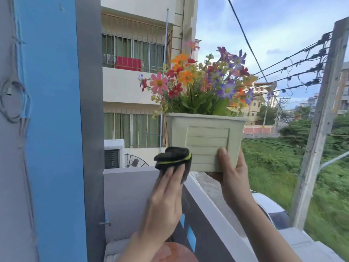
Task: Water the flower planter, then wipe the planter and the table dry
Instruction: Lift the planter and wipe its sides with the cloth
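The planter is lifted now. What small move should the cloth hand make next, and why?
Probably slide the left hand with the dark cloth rightward across the front of the planter. The cloth touches only its lower left corner, and the right hand holds the planter lifted by the lower right corner, leaving the face free.

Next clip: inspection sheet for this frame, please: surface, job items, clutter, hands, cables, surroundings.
Surface: no table in view; grey balcony parapet below the hands.
Job's things: pale green plastic planter of colourful flowers held aloft; black cloth with yellow-green trim against its lower left corner.
Clutter: round orange object at bottom edge; wall tap.
Grippers: left hand presses the cloth with straight fingers; right hand grips the planter's base.
Cables: overhead power lines; coiled wire on the blue wall.
Surroundings: apartment block, grassy lot.
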Available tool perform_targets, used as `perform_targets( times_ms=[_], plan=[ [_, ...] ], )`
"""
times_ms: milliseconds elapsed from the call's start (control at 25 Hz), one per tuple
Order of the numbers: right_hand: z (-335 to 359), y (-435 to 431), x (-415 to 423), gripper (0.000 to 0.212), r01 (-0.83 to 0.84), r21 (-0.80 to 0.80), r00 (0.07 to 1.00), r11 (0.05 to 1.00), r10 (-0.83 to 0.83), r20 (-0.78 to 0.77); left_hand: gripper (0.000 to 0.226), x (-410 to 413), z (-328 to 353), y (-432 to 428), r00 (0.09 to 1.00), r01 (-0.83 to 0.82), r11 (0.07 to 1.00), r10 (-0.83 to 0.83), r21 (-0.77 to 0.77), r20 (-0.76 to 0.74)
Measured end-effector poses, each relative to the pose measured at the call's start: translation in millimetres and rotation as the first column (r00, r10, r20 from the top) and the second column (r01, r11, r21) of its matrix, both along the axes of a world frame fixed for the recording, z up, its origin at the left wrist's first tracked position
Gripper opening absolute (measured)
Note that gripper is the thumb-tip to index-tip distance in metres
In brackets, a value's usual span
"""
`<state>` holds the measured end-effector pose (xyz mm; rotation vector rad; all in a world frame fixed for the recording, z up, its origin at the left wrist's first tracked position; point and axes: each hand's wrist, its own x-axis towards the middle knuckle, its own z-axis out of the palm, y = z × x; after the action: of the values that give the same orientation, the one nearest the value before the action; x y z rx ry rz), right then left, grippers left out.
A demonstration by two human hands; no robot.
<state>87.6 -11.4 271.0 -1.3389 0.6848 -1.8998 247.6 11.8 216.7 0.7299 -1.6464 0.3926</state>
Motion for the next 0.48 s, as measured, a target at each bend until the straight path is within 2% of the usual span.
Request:
perform_targets(
  times_ms=[40, 120, 200, 240, 320, 400, 480],
  plan=[
    [-2.6, -1.5, -1.5, 0.021, -0.02, 0.025, 1.0, 0.999, 0.02, 0.008, 0.045, 2.1, 19.9, 0.2, 0.985, 0.133, 0.989, -0.124, 0.071, -0.116],
    [-7.7, -3.3, -4.2, 0.019, -0.081, 0.063, 0.996, 0.995, 0.079, 0.032, 0.041, 10.1, 49.5, -4.9, 0.878, 0.394, 0.895, -0.3, 0.208, -0.374],
    [-11.0, -3.8, -6.6, 0.047, -0.12, 0.079, 0.992, 0.99, 0.117, 0.042, 0.039, 12.4, 48.7, -9.3, 0.784, 0.534, 0.794, -0.335, 0.291, -0.524],
    [-12.6, -3.9, -8.3, 0.057, -0.121, 0.087, 0.992, 0.989, 0.119, 0.033, 0.039, 10.3, 40.8, -7.2, 0.756, 0.576, 0.758, -0.351, 0.306, -0.553],
    [-13.9, -4.9, -9.8, 0.065, -0.11, 0.105, 0.994, 0.988, 0.108, 0.025, 0.035, 3.5, 26.4, 1.3, 0.725, 0.63, 0.719, -0.41, 0.293, -0.553],
    [-16.0, -6.9, -8.9, 0.071, -0.123, 0.105, 0.992, 0.987, 0.12, 0.031, 0.04, 2.1, 31.0, 5.9, 0.759, 0.611, 0.756, -0.474, 0.237, -0.446],
    [-17.9, -8.0, -7.0, 0.068, -0.147, 0.101, 0.989, 0.984, 0.142, 0.049, 0.043, 7.6, 50.3, -4.9, 0.819, 0.533, 0.822, -0.444, 0.199, -0.363]
  ],
)
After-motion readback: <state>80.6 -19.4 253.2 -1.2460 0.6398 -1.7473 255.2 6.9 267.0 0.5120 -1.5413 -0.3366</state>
